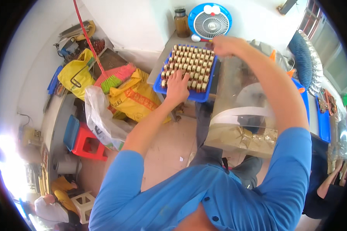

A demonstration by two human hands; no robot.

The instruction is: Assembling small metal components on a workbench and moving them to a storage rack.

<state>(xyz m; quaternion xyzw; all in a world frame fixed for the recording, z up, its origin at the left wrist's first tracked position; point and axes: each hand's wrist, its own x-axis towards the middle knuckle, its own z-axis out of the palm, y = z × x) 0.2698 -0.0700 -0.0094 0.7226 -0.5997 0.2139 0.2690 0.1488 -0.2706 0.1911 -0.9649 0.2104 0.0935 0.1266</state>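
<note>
A blue plastic tray (158,88) stands on the table in front of me. It holds rows of small cream and reddish-brown block-shaped parts (192,63), packed close together. My left hand (177,84) lies over the near left part of these rows, fingers stretched and somewhat apart, fingertips touching the parts. My right hand (223,45) is beyond the tray's far right corner, just in front of a blue and white cartoon-faced fan (211,21). Its fingers are curled together; something small and dark shows at their tips, too small to name.
A brown-filled jar (181,23) stands beside the fan. Right of the tray is a box-like fixture with a clear cover (235,92), under my right arm. Left lie yellow sacks (133,96), a broom (115,77) and a red stool (89,143). Other people sit at both lower edges.
</note>
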